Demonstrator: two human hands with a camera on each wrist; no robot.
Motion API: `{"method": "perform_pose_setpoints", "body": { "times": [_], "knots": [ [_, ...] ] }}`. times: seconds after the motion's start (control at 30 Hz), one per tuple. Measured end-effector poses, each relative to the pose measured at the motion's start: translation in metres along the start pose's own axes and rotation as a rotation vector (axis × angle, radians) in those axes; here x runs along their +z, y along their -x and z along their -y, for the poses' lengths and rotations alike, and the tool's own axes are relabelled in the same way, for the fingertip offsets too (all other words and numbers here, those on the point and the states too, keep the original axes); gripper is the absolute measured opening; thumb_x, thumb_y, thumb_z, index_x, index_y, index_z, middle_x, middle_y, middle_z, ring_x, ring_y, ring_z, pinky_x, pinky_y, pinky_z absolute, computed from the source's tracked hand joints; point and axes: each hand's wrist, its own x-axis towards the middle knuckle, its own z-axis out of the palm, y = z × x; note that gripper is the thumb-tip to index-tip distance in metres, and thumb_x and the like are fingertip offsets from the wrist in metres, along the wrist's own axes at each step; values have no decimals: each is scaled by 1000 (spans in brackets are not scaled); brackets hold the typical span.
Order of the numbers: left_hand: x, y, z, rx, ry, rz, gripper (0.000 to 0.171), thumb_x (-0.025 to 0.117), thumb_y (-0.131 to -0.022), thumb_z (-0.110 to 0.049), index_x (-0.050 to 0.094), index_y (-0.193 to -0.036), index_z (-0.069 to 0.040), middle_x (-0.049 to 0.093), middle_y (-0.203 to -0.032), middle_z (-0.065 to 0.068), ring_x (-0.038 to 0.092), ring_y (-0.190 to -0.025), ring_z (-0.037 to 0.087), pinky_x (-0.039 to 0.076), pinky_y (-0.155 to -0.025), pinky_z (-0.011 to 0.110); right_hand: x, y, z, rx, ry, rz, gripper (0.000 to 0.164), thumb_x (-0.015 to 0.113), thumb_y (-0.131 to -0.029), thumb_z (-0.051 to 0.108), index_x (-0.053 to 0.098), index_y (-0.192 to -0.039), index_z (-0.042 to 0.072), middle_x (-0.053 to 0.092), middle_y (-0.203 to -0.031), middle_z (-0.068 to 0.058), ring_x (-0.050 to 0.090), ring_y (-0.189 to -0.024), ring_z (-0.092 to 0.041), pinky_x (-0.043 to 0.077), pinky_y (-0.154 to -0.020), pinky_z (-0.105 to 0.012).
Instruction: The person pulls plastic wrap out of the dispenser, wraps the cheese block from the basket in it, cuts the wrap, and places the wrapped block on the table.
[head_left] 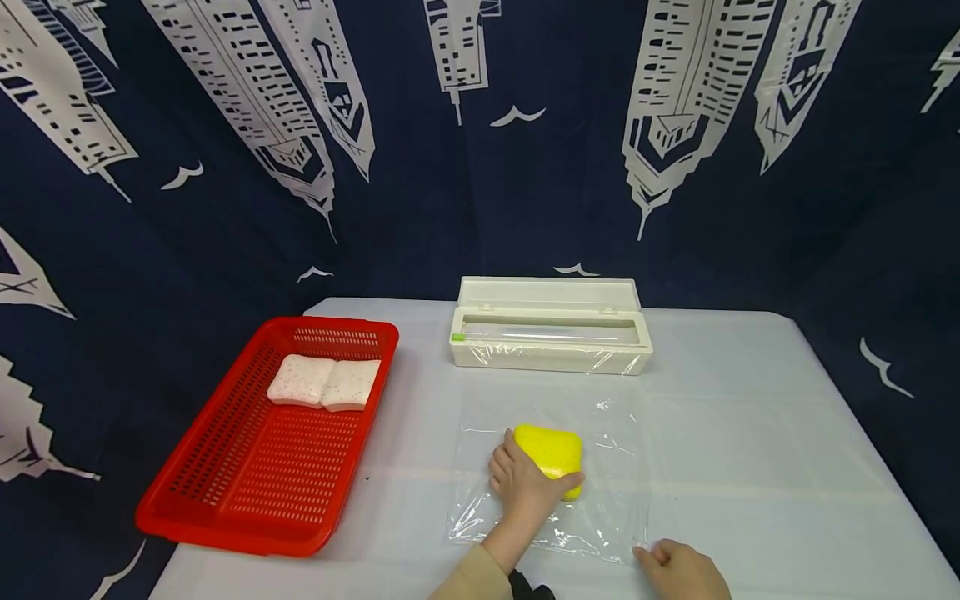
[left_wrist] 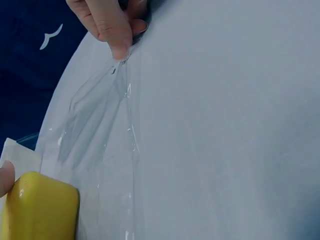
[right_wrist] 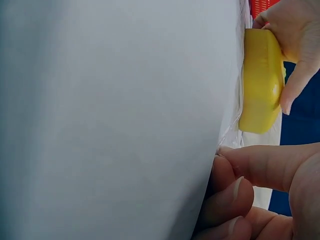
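Note:
A smooth yellow block [head_left: 551, 450] with rounded corners lies on a sheet of cling film [head_left: 607, 500] spread on the table. My left hand [head_left: 528, 483] holds the block from its near left side, thumb at the front and fingers along the left. At the sheet's near right corner, my right hand [head_left: 682, 571] pinches the film between thumb and forefinger. The right wrist view shows this pinch beside the yellow block [right_wrist: 260, 80]. In the left wrist view the film [left_wrist: 100, 115] is drawn into folds toward the right hand [left_wrist: 112, 25].
A white cling film dispenser [head_left: 551, 358] with its lid raised and a green slider stands behind the sheet. To the left, a red plastic basket [head_left: 277, 492] holds two pale speckled blocks [head_left: 324, 382]. A dark blue patterned cloth [head_left: 465, 200] hangs behind the white-covered table [head_left: 765, 433].

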Motion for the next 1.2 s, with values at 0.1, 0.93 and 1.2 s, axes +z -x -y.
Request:
{"method": "perform_pose_setpoints", "body": {
  "times": [0.1, 0.93, 1.2],
  "knots": [
    [-6, -1, 2, 21, 56, 31, 115, 92, -59, -41, 31, -144, 6, 41, -128, 23, 36, -119, 39, 33, -91, 55, -1, 0, 1, 1, 0, -4, 37, 62, -90, 30, 47, -62, 12, 42, -54, 4, 40, -54, -13, 33, -54, -27],
    [-125, -14, 101, 103, -81, 331, 37, 77, -83, -24, 60, -104, 2, 61, -90, 6, 60, -79, 20, 51, -70, 36, -5, 0, -1, 27, -9, 9, 36, 61, -91, 32, 50, -63, 12, 44, -55, 4, 42, -54, -14, 33, -55, -27],
    [-125, 6, 111, 96, -174, 415, 43, 87, -71, -17, 52, -95, -6, 48, -83, 2, 45, -71, 16, 40, -63, 26, -2, 0, -2, 19, -25, -7, 36, 61, -90, 31, 48, -61, 13, 42, -53, 4, 40, -53, -13, 32, -54, -27]
  ]
}}
